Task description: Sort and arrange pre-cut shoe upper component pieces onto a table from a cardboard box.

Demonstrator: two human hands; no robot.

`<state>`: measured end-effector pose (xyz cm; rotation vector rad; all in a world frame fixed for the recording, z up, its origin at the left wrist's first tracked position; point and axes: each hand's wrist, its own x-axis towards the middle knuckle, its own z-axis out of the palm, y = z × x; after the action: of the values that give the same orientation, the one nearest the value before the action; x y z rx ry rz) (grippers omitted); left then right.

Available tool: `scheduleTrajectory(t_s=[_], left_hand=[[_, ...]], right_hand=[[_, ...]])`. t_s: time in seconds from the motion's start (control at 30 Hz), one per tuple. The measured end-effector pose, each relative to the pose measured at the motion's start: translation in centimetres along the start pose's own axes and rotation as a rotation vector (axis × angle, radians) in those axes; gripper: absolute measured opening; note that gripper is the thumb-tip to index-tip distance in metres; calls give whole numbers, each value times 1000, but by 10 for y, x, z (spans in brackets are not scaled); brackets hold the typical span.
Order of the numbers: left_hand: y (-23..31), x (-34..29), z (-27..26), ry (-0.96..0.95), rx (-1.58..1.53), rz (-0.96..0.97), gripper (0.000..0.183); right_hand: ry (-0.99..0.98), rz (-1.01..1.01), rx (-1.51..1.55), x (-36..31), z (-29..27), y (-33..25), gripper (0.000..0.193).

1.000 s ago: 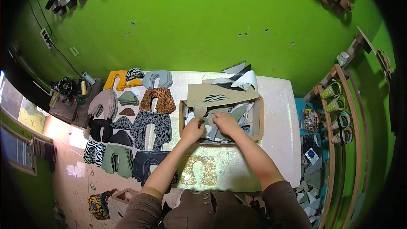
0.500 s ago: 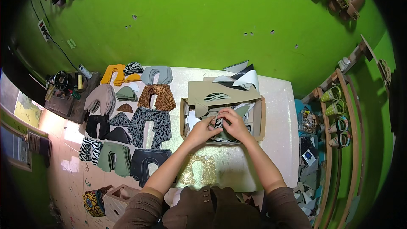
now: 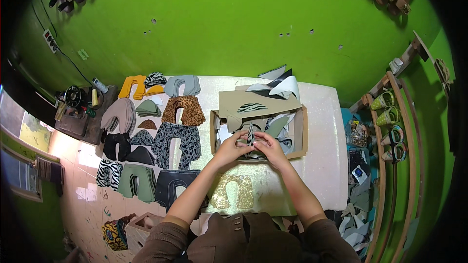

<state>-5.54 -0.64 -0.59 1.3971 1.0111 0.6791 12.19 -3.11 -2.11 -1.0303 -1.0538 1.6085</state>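
Between my left hand (image 3: 232,149) and my right hand (image 3: 269,148) is a small zebra-striped material piece (image 3: 251,135), pinched upright by the fingertips of both. They hold it over the near side of an open cardboard box (image 3: 304,134). Scraps in green, white and black fill the box. A beige cardboard sheet (image 3: 231,101) leans across its back, with another zebra-striped piece (image 3: 252,108) lying on it. White and black offcuts (image 3: 285,87) rest at the sheet's far right corner.
Cut shoe-upper pieces lie in stacks at the left: leopard print (image 3: 192,112), grey (image 3: 183,86), green (image 3: 143,187) and others. A gold glitter piece (image 3: 219,192) lies near me. A sewing machine (image 3: 73,98) stands far left; a wooden rack (image 3: 382,185) with sandals stands right.
The striped piece now stands upright between my fingertips, with both hands slightly lower on its edges. My view has shifted a little.
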Motion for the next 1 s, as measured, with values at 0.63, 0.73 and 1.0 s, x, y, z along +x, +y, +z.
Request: scheduleTrajectory(t_s=[0.63,0.73,1.0], left_hand=[[24,-46,0,151,129,212,56],[35,-62,-10,49,15,100,43],[6,-79,15,160,-160,35,30]], right_hand=[[161,-121,-317,-42,35,-16,25],[2,-311,-481,-50,40,-20,30],[-30,-82,-435,-72,36,-26,33]])
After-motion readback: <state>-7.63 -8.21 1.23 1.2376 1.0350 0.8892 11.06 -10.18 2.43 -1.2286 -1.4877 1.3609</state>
